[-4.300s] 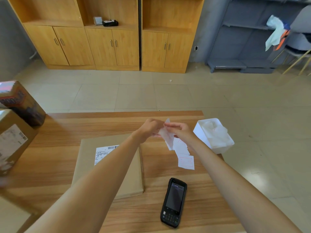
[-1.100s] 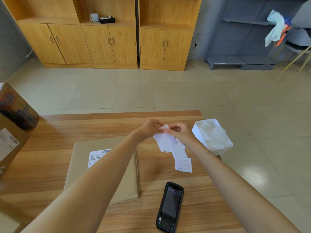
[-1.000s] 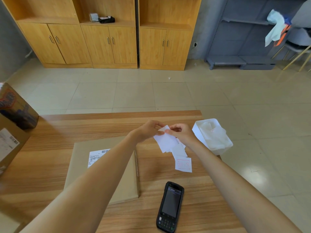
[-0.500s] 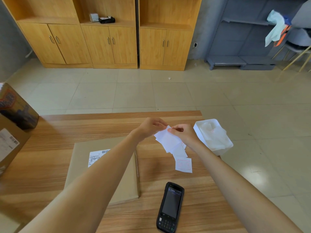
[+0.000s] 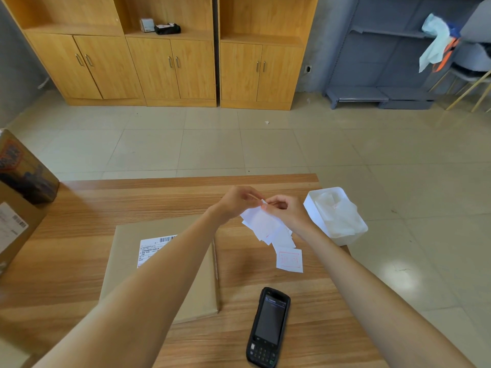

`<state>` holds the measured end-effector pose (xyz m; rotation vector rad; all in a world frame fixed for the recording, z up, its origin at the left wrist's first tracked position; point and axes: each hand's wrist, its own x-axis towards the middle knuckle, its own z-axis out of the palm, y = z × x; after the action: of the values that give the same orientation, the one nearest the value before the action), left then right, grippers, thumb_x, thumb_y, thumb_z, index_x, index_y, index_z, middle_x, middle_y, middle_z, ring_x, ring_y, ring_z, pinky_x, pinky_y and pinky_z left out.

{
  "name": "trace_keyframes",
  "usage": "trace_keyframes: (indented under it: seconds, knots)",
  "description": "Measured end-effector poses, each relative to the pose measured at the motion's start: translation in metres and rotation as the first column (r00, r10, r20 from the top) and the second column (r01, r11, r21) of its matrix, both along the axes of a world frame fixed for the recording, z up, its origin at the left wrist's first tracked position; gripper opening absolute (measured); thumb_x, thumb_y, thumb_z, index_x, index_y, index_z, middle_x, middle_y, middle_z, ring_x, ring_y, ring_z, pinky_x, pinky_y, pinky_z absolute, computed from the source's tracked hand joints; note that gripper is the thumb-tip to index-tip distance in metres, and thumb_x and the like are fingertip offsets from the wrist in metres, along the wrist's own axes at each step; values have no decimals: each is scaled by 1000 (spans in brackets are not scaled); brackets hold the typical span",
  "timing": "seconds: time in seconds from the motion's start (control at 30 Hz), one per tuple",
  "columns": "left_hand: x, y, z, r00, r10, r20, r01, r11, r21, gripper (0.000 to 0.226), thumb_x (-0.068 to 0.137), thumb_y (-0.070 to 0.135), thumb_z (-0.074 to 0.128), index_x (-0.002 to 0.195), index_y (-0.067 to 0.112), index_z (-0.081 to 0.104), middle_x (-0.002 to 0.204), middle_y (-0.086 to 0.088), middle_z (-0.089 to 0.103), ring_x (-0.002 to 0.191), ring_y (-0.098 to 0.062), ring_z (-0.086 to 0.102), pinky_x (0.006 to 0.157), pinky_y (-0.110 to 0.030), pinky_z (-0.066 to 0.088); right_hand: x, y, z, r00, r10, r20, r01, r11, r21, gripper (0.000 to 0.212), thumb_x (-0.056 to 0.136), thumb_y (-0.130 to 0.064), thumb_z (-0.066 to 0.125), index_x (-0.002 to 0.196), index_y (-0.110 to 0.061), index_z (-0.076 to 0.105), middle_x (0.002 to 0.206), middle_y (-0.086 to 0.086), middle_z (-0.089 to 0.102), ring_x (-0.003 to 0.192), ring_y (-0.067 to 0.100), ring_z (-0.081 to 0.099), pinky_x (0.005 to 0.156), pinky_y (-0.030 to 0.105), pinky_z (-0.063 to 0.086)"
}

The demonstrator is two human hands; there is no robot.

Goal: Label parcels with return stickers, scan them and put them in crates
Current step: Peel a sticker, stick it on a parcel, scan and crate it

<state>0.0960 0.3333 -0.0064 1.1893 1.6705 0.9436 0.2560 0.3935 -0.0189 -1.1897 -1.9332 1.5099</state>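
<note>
A strip of white return stickers [image 5: 268,227] hangs over the wooden table [image 5: 79,235], its lowest sticker with a red frame [image 5: 289,259] lying on the wood. My left hand [image 5: 236,201] and my right hand [image 5: 285,209] pinch the strip's top edge, fingertips almost touching. A flat brown parcel [image 5: 127,261] with a white barcode label [image 5: 151,247] lies under my left forearm. A black handheld scanner [image 5: 269,326] rests face up near the table's front edge.
A white bin [image 5: 313,208] with crumpled paper sits at the table's right edge. Two cardboard boxes [image 5: 16,208] stand at the left. Wooden cabinets [image 5: 170,62] and a grey shelf unit [image 5: 372,62] line the far wall beyond a tiled floor.
Both hands kept working at the strip's top corner, and the sticker strip has tilted and shifted slightly. Parcel and scanner lie where they were.
</note>
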Motion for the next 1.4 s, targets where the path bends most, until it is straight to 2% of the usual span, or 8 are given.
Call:
trace_keyframes:
  seconds: [0.13, 0.4, 0.6, 0.8, 0.9, 1.1, 1.27, 1.4]
  knots:
    - [-2, 2, -5, 1000, 17, 21, -16, 999, -40, 7, 89, 8, 65, 96, 8, 65, 81, -7, 58, 71, -15, 53, 60, -19, 42, 1, 2, -2, 999, -33, -27, 33, 999, 1, 11, 88, -18, 69, 97, -12, 71, 78, -5, 66, 71, -4, 60, 63, 5, 43]
    - [0, 5, -9, 999, -16, 49, 19, 998, -52, 12, 86, 1, 67, 98, 3, 66, 72, -1, 60, 67, -8, 54, 56, -9, 45, 0, 8, -2, 1000, -5, 31, 7, 998, -63, 7, 84, -22, 73, 86, -17, 68, 81, -7, 66, 74, 0, 60, 62, 6, 45]
    - [-1, 10, -14, 999, -38, 31, 42, 991, -125, 18, 85, 3, 69, 101, 7, 64, 85, -1, 63, 73, -8, 55, 58, -14, 43, 4, 12, -8, 999, -33, 8, 34, 997, -67, 7, 85, -15, 72, 81, -14, 66, 79, -6, 65, 73, 2, 59, 62, 10, 45]
    - [-1, 13, -21, 997, -81, 4, 80, 977, -197, 23, 89, 12, 67, 109, 2, 66, 106, -5, 62, 98, -16, 59, 66, -16, 53, 9, 20, -14, 997, -80, 13, 81, 991, -103, 11, 88, -20, 69, 91, -9, 68, 79, -4, 67, 70, 5, 62, 61, 12, 48]
    - [0, 16, -21, 996, -87, 11, 88, 972, -218, 24, 90, 15, 65, 111, 2, 65, 102, -5, 64, 88, -15, 64, 64, -14, 53, 12, 25, -20, 995, -93, 35, 96, 989, -112, 9, 88, -24, 69, 88, -16, 69, 80, -5, 69, 74, 8, 65, 71, 23, 50]
    - [-4, 16, -19, 996, -68, 50, 78, 967, -243, 28, 90, 16, 66, 114, 1, 63, 91, -1, 69, 71, -5, 67, 63, -13, 53, 10, 30, -19, 994, -97, 42, 102, 986, -129, 12, 90, -24, 65, 91, -13, 68, 81, -4, 69, 75, 9, 63, 73, 25, 49]
    - [-10, 12, -16, 990, -115, 87, 134, 957, -256, 38, 81, 6, 74, 116, 7, 63, 105, -8, 69, 79, -8, 66, 73, -16, 53, 7, 27, -17, 995, -95, 41, 100, 985, -139, 18, 93, -21, 63, 99, -5, 68, 78, -3, 65, 69, 7, 60, 56, 12, 46]
    - [-12, 6, -16, 990, -133, 55, 144, 947, -286, 59, 76, 3, 78, 129, 9, 56, 112, -10, 63, 91, -11, 62, 78, -17, 53, 4, 23, -14, 996, -88, 27, 91, 983, -159, 22, 94, -19, 60, 104, -1, 67, 85, 2, 66, 72, 8, 60, 54, 7, 45]
